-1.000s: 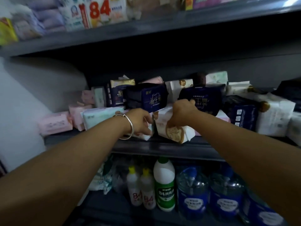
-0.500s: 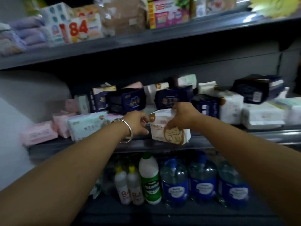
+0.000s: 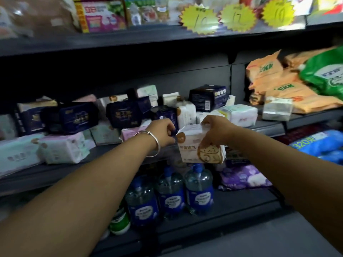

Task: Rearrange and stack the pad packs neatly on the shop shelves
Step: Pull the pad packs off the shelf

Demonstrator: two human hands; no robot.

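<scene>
My right hand (image 3: 216,129) grips a white pad pack with a gold cat emblem (image 3: 193,151) from above, holding it in front of the middle shelf's edge (image 3: 55,175). Just left of the pack's top corner is my left hand (image 3: 163,131), wearing a silver bangle; its fingers are curled, with nothing visible inside them. On the shelf behind lie several jumbled pad packs: dark navy ones (image 3: 122,114), white and mint ones (image 3: 239,114), and pale pink and white ones (image 3: 63,148) at the left.
Three blue-labelled water bottles (image 3: 170,195) and a purple pack (image 3: 243,178) sit on the lower shelf. Orange bags (image 3: 278,88) and a green bag (image 3: 324,71) fill the right bay. Yellow star price tags (image 3: 200,19) hang from the top shelf.
My right hand has lifted the white pack off the shelf front and carried it rightward. My left hand followed beside it, and my view has swung right.
</scene>
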